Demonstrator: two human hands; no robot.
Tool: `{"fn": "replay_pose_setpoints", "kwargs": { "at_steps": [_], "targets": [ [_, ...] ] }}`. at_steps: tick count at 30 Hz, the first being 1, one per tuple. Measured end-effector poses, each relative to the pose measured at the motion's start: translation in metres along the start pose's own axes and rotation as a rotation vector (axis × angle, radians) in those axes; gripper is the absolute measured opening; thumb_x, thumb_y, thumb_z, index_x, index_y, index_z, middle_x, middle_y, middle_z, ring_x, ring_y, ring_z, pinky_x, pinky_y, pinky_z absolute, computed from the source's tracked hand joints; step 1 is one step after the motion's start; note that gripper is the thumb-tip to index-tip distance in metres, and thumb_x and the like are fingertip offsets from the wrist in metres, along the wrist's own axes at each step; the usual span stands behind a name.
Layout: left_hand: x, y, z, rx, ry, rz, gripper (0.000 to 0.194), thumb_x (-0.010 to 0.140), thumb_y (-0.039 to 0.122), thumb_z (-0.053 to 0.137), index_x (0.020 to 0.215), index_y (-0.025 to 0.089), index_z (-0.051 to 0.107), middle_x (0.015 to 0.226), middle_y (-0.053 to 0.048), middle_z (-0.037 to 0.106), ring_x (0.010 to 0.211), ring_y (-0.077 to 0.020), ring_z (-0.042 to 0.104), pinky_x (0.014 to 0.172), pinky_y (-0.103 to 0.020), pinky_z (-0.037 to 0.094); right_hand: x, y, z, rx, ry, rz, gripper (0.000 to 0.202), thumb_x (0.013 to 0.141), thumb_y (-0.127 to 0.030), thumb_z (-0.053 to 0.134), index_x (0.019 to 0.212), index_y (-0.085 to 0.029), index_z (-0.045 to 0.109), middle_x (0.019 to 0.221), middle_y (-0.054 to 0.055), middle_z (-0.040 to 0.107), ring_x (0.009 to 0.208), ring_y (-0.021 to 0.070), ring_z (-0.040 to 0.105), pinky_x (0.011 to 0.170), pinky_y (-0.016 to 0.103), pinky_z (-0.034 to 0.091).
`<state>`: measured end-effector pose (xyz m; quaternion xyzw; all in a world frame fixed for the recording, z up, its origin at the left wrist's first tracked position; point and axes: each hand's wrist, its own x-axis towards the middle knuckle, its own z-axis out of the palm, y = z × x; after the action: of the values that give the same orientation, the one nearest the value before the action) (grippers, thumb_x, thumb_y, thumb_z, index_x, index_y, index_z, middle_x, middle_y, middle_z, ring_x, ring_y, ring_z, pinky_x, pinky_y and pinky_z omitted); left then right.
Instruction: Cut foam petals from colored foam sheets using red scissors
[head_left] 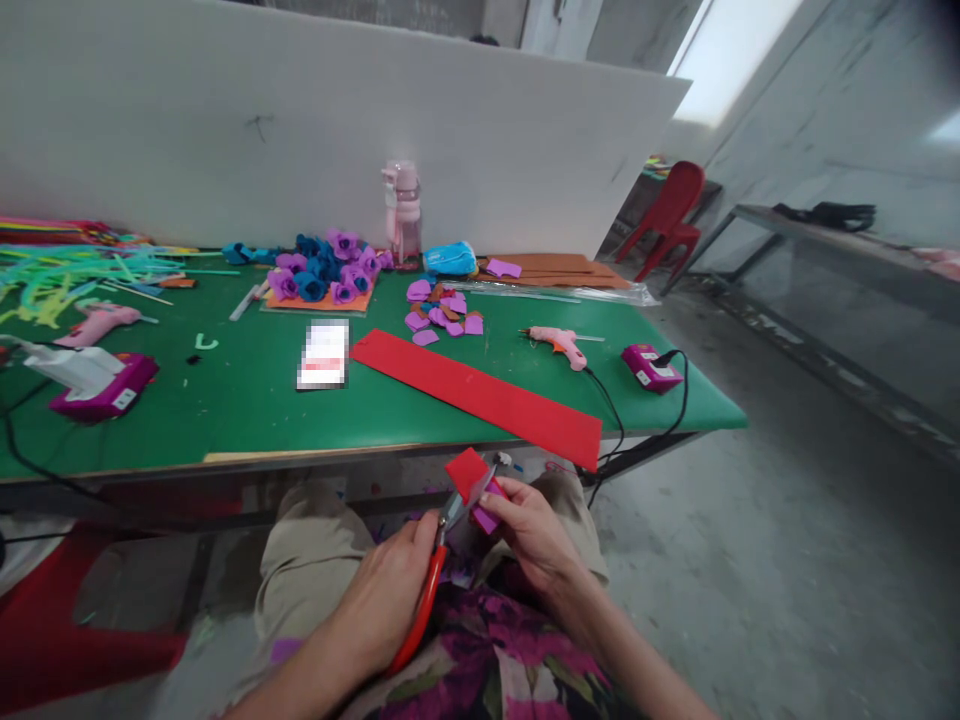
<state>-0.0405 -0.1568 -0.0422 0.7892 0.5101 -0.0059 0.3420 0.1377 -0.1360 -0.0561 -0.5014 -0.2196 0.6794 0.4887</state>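
1. By the left hand (397, 568), the scissors (433, 582) are gripped around the handles, with the blades pointed up towards 1 o'clock, apparently so that the red piece (466, 470) can be met from the side.
2. By the right hand (527, 517), the red piece is pinched together with a purple piece (489, 508) between thumb and fingers, probably to keep both steady. The hands are held near each other but apart, over the lap; whether the blades are biting cannot be told.
3. At 12 o'clock from the hands, a long red strip (480, 392) is laid slantwise on the desk (262, 430), one end projecting past the near edge, seemingly within easy reach. It is flat, matte and straight-sided.
4. Beyond the strip, small purple and brown petals (439, 312) are heaped loosely, thin and round-edged.
5. At 11 o'clock, curled purple and blue flowers (326, 270) are gathered on an orange sheet (358, 301), perhaps to be kept together.
6. At 1 o'clock, a smooth pink glue gun (562, 345) is laid on its side, its dark cord trailing off the desk.
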Motion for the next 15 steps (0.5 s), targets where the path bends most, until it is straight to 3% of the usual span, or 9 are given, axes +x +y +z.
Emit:
{"fn": "replay_pose_setpoints", "kwargs": {
  "at_steps": [6, 15],
  "targets": [
    [-0.0027, 0.0018, -0.0026, -0.023, -0.052, -0.016, 0.041, 0.081, 0.014, 0.044, 0.121, 0.021, 0.037, 0.112, -0.012, 0.062, 0.1, -0.0229, 0.061, 0.082, -0.029, 0.044, -0.0017, 0.0011, -0.0028, -0.003, -0.041, 0.016, 0.02, 0.054, -0.027, 0.081, 0.067, -0.015, 0.071, 0.063, 0.0, 0.067, 0.051, 0.0088, 0.051, 0.053, 0.021, 0.038],
    [-0.0082, 0.0022, -0.0053, -0.079, -0.069, 0.046, 0.031, 0.08, 0.015, 0.043, 0.109, 0.022, 0.038, 0.1, -0.007, 0.066, 0.088, -0.0213, 0.065, 0.07, -0.026, 0.044, -0.0038, 0.0017, -0.0043, -0.023, -0.074, 0.047, 0.021, 0.053, -0.029, 0.082, 0.063, -0.016, 0.069, 0.06, -0.001, 0.065, 0.051, 0.0092, 0.05, 0.052, 0.021, 0.038]
  ]
}}
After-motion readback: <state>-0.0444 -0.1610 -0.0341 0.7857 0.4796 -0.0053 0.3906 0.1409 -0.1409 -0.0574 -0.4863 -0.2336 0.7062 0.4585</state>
